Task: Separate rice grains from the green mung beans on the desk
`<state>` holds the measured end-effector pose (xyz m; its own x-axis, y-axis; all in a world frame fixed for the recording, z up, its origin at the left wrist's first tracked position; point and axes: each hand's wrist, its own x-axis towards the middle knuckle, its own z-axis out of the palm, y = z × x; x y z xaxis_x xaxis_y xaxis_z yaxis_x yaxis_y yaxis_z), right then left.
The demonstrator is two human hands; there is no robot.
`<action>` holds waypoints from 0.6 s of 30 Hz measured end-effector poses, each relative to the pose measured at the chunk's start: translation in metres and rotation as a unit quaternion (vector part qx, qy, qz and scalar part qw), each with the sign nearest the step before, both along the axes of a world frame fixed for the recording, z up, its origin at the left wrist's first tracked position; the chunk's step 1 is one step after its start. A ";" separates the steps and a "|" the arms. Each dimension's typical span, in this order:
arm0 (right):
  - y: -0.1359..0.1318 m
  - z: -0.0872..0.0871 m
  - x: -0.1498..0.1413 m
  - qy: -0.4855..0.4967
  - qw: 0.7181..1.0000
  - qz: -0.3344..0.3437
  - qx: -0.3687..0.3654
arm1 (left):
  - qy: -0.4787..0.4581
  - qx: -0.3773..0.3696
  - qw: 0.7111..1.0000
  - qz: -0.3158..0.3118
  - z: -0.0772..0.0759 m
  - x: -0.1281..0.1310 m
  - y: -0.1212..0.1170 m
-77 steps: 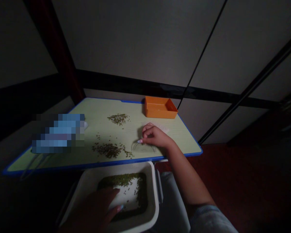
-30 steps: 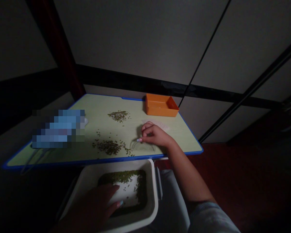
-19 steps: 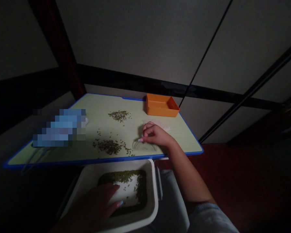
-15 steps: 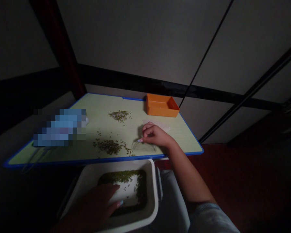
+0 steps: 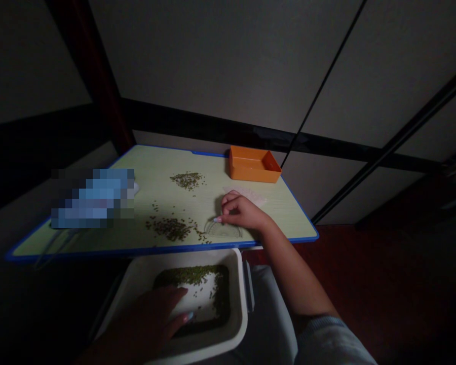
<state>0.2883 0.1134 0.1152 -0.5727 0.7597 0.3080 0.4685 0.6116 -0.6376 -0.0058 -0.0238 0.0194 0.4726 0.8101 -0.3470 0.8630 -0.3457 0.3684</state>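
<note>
My right hand (image 5: pixel 241 210) rests low over the table, thumb and fingers closed on a clear protractor (image 5: pixel 225 230) that lies nearly flat on the tabletop. Just left of the protractor is a loose pile of small dark green-brown grains (image 5: pixel 173 229), some of them scattered near its edge. A second, smaller pile of grains (image 5: pixel 187 180) lies farther back. My left hand (image 5: pixel 152 309) is in shadow inside the white bin (image 5: pixel 241 304), thumb and fingers apart. Green grains (image 5: pixel 221 299) line the bin's floor around a bare patch; nothing shows between the left fingers.
An orange open box (image 5: pixel 254 172) stands at the table's back right. A pale, thin see-through sheet (image 5: pixel 253 195) lies behind my right hand. A blurred-out blue object (image 5: pixel 102 195) is at the left. The blue-edged table (image 5: pixel 289 215) stands against panelled doors (image 5: pixel 220 66).
My right hand has shifted very slightly left with the protractor, toward the near pile. My left hand stays in the bin almost unmoved.
</note>
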 end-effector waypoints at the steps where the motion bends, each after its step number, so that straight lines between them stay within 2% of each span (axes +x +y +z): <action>1: 0.000 -0.001 0.000 0.002 1.000 0.000 0.004 | 0.001 0.000 1.000 0.000 0.001 0.000 0.000; 10: 0.000 0.000 -0.003 0.002 1.000 0.010 0.007 | 0.004 0.011 1.000 0.005 -0.003 0.000 -0.001; 18: 0.000 0.001 -0.003 -0.004 0.999 0.030 -0.018 | -0.002 0.012 1.000 0.003 -0.005 -0.002 -0.001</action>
